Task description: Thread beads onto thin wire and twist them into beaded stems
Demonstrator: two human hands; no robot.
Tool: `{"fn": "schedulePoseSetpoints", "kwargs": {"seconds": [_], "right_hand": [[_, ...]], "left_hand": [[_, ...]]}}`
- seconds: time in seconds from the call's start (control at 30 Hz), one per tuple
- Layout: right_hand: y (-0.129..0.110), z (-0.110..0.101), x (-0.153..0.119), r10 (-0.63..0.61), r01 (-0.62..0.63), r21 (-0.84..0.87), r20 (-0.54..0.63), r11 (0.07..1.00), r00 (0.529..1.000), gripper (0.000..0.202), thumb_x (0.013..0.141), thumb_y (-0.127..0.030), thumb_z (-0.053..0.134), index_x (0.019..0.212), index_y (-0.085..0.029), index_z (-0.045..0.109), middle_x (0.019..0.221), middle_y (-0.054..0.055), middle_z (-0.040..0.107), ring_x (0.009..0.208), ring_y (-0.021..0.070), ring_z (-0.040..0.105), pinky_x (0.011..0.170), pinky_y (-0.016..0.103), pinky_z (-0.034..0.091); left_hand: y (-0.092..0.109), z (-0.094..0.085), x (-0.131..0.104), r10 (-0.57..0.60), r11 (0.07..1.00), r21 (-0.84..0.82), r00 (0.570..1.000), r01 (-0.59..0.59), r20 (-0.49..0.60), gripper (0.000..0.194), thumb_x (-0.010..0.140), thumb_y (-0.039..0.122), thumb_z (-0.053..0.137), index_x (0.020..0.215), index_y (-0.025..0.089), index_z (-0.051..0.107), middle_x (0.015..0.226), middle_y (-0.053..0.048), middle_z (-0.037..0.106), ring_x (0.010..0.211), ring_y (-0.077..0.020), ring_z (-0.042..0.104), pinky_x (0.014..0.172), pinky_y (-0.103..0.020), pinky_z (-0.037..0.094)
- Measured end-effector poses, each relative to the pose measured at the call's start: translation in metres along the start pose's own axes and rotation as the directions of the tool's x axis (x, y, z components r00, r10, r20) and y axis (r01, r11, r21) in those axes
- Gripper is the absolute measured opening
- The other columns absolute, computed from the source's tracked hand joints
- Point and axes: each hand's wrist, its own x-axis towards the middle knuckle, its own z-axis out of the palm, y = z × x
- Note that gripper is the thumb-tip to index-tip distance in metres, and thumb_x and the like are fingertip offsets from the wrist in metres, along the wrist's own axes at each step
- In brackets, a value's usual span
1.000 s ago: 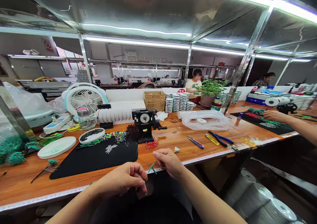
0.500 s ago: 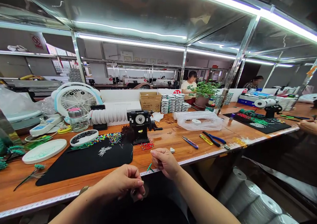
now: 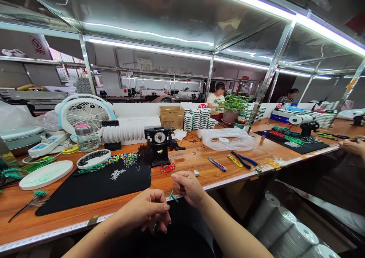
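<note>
My left hand (image 3: 151, 209) hangs just in front of the table edge, thumb and forefinger pinched together and the other fingers curled. A small shiny bit shows under its fingers, too dim to name. To its right, my right hand (image 3: 186, 186) is closed above the edge, thumb against the bent forefinger. Short thin green pieces (image 3: 172, 196) show just below its fingers; whether they are held or lie on the edge I cannot tell. Behind my hands, a black hand-cranked counter (image 3: 160, 144) with a round dial stands near small red-tipped pieces (image 3: 167, 168).
A black mat (image 3: 99, 193) at left bears colourful beads (image 3: 129, 159) and silvery bits (image 3: 117, 174). Beside it are a dish of black beads (image 3: 94, 159) and a white plate (image 3: 45, 174). Pliers (image 3: 242, 160) and a cutter (image 3: 216, 163) lie right. A co-worker's hand (image 3: 353, 145) is at far right.
The view has shifted slightly. My left hand has moved a little right, closer to my right hand, and its lower fingers have loosened slightly. My right hand stays closed in nearly the same place.
</note>
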Motion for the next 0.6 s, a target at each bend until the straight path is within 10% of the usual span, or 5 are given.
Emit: {"fn": "schedulePoseSetpoints", "kwargs": {"seconds": [0.6], "right_hand": [[-0.002,-0.001,0.000,-0.011,0.012,-0.052,0.011,0.999,1.000,0.044,0.080,-0.036,0.059,0.048,-0.017,0.036,0.043,-0.008,0.028,0.041,0.0055,0.018,0.043,0.026,0.010]], "left_hand": [[0.009,0.006,0.009,0.003,1.000,0.006,0.997,-0.003,-0.072,0.031,0.075,0.043,0.062,0.077,0.015,0.048,0.079,-0.008,0.071,0.050,-0.0135,0.064,0.030,-0.014,0.020]]}}
